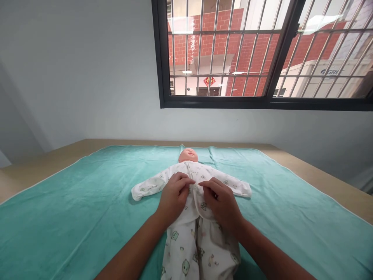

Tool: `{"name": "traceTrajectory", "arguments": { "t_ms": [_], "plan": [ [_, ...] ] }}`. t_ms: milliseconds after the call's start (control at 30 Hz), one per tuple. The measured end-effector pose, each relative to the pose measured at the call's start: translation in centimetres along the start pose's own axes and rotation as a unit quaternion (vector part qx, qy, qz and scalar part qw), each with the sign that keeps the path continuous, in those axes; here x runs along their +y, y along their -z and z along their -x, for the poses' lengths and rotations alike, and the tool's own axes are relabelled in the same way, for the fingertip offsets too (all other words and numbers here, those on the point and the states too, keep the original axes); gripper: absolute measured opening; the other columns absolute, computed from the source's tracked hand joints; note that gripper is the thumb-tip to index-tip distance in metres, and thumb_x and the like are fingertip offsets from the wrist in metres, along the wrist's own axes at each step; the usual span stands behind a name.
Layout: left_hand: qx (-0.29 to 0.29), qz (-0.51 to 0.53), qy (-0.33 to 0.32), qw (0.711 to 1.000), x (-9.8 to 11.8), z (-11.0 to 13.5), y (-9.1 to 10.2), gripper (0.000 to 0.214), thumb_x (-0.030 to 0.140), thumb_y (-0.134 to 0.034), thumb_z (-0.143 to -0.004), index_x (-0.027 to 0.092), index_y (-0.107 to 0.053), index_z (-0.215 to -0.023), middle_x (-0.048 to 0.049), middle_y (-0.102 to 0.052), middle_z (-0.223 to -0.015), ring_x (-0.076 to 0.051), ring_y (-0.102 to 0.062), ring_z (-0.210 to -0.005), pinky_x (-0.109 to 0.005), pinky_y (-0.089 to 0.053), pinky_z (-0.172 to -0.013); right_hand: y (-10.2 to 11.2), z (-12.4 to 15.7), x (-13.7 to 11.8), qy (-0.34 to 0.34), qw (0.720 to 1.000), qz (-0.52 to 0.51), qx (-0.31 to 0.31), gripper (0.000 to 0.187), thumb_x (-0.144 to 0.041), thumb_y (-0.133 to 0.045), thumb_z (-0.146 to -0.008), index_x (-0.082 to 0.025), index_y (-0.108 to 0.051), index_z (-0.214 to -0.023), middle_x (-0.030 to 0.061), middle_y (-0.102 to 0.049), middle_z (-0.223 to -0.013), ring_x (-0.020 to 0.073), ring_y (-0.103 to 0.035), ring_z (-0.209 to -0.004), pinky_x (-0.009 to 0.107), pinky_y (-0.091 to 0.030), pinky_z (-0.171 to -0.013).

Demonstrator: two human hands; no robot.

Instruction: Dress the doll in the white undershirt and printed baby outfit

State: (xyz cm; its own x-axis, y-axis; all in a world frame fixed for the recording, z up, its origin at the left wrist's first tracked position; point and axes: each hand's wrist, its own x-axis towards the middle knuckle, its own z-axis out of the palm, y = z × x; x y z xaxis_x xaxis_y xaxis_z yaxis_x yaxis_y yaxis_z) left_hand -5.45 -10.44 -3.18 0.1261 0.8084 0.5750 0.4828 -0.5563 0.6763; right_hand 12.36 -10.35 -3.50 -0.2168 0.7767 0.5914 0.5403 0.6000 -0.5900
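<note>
A baby doll (189,155) lies on its back, head toward the wall. It wears a white printed baby shirt (207,171), sleeves spread to both sides, and printed baby pants (184,245). My left hand (174,196) is closed at the middle of the shirt front, with thumb and forefinger pinching near the front edge. Opposite it, my right hand (222,200) pinches the other side of the same front opening, its fingers curled. The fingertips of both hands are close together but apart. Any fastener between them is too small to make out.
A teal cloth (96,202) with light wrinkles covers most of the wooden table (294,159). Behind the table's far edge stands a pale wall (116,77) with a dark-framed, barred window (215,102).
</note>
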Motion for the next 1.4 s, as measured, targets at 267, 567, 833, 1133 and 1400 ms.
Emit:
{"name": "traceTrajectory", "arguments": {
  "t_ms": [267,567,833,1133,1400],
  "plan": [
    [0.000,0.013,0.006,1.000,0.0,0.0,-0.1,0.026,0.010,-0.043,-0.084,0.022,-0.066,-0.085,-0.0028,-0.063,-0.094,-0.018,-0.056,-0.093,-0.032,-0.044,-0.085,-0.1,0.2,0.5,0.024,0.999,0.005,-0.038,0.028,-0.018,-0.047,-0.086,-0.026,-0.072,-0.095,0.0016,-0.062,-0.078,0.0149,-0.057,-0.070,0.027,-0.042,-0.067],
    [0.138,-0.138,0.123,0.973,-5.3,-1.2,3.0,0.022,0.021,-0.040,-0.086,0.023,-0.060,-0.093,-0.0031,-0.064,-0.098,-0.020,-0.056,-0.092,-0.032,-0.044,-0.081,2.7,-2.2,7.7,-0.122,0.988,0.028,0.096,0.028,-0.031,-0.042,-0.086,-0.022,-0.066,-0.097,0.0026,-0.066,-0.092,0.0171,-0.058,-0.076,0.030,-0.044,-0.070],
    [0.090,-0.455,0.298,0.834,-13.0,0.8,10.8,0.044,0.050,-0.032,-0.089,0.018,-0.059,-0.102,-0.0159,-0.063,-0.102,-0.035,-0.058,-0.099,-0.044,-0.045,-0.078,8.3,-1.1,19.3,-0.344,0.883,0.320,0.005,0.038,-0.046,-0.044,-0.085,-0.017,-0.065,-0.098,0.0159,-0.064,-0.104,0.0295,-0.061,-0.093,0.038,-0.041,-0.072],
    [0.099,-0.213,0.400,0.886,-15.1,2.4,13.2,0.043,0.064,-0.057,-0.068,0.022,-0.063,-0.077,-0.0082,-0.068,-0.072,-0.033,-0.063,-0.080,-0.038,-0.042,-0.069,7.6,-1.5,20.5,-0.322,0.924,0.204,0.021,0.028,-0.048,-0.052,-0.078,-0.022,-0.064,-0.075,0.0043,-0.070,-0.080,0.0205,-0.062,-0.074,0.030,-0.040,-0.064],
    [0.210,-0.011,0.348,0.914,-14.9,2.0,11.7,0.045,0.048,-0.058,-0.072,0.017,-0.059,-0.104,-0.0034,-0.069,-0.079,-0.018,-0.065,-0.070,-0.026,-0.050,-0.059,7.5,-1.2,21.4,-0.294,0.942,0.146,0.069,0.021,-0.038,-0.060,-0.068,-0.023,-0.068,-0.081,0.0024,-0.072,-0.079,0.0207,-0.063,-0.074,0.029,-0.041,-0.065]
  ]
}}
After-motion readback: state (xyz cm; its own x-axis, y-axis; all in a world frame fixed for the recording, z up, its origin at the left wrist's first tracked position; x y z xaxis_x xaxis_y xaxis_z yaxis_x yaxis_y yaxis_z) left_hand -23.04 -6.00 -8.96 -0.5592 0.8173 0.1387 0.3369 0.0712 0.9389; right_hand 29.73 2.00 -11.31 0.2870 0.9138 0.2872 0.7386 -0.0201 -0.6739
